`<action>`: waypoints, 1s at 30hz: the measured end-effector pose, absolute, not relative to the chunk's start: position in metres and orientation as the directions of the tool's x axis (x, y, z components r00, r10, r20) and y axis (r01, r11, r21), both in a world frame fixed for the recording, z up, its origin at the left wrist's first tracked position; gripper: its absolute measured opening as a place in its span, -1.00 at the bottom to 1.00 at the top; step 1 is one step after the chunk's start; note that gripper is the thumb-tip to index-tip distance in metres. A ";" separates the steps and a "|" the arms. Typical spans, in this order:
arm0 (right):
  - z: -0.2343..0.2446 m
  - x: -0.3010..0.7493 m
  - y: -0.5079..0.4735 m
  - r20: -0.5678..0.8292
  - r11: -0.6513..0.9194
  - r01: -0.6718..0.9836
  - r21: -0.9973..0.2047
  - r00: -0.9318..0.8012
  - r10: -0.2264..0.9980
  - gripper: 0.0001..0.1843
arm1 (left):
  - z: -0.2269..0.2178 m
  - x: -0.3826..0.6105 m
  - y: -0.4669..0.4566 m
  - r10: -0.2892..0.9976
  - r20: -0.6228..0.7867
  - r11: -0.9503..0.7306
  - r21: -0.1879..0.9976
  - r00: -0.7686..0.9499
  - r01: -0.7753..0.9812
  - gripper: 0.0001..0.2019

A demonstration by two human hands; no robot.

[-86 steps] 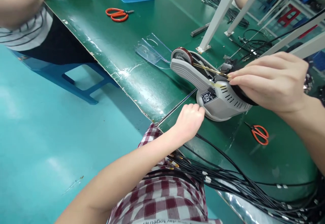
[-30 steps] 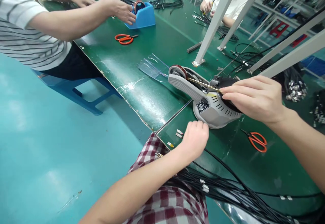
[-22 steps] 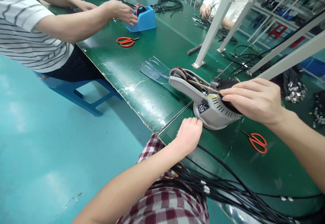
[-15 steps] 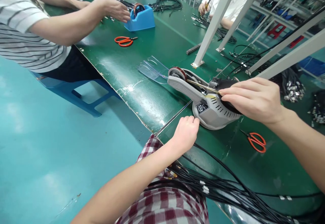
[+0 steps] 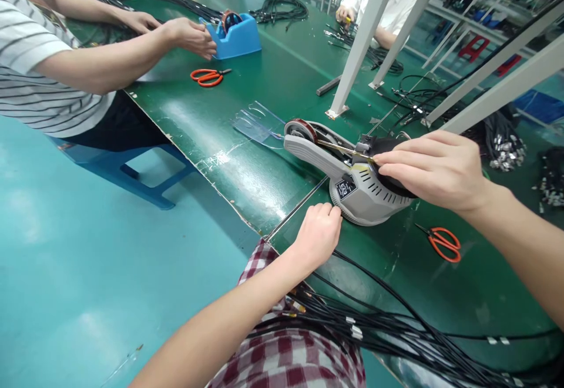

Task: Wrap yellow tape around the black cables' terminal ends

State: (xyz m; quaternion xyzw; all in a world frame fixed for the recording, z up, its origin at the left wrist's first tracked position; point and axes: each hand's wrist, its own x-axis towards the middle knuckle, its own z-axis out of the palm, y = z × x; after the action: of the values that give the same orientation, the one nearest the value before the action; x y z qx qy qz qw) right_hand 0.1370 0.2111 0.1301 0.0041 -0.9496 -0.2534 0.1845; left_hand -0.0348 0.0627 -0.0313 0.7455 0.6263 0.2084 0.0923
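Note:
A grey tape dispenser (image 5: 368,203) with a reel of amber tape (image 5: 302,131) stands on the green table. My right hand (image 5: 434,168) is closed at the dispenser's rear, its thumb and fingers pinching the end of a narrow strip of amber tape (image 5: 339,148) that runs taut from the reel. Beside the base, near the table edge, my left hand (image 5: 319,232) is curled closed; whatever lies inside its fingers is hidden. Black cables (image 5: 374,311) with white tags spread across my lap and the table edge, close below my left hand.
Orange-handled scissors (image 5: 444,244) lie right of the dispenser, another orange-handled pair (image 5: 209,77) farther off. Clear plastic strips (image 5: 255,127) lie past the reel. A co-worker's hand (image 5: 191,37) is at a blue tape dispenser (image 5: 240,39). White posts (image 5: 356,53) rise from the table.
The view has shifted slightly, while my hands and the tape strip keep nearly the same place at the dispenser. The co-worker's hands at the left have moved a little lower.

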 end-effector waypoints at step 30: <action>0.132 0.137 0.210 0.346 0.865 0.087 0.494 -0.932 -0.104 -0.82 | -0.037 -0.029 0.066 0.975 0.195 -0.163 0.299 0.107 0.940 -0.84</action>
State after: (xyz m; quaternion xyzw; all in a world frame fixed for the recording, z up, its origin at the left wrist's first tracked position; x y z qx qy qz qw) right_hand 0.1370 0.2102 0.1323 0.0047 -0.9480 -0.2599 0.1837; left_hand -0.0291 0.0659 -0.0370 0.7425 0.6448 0.1747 0.0500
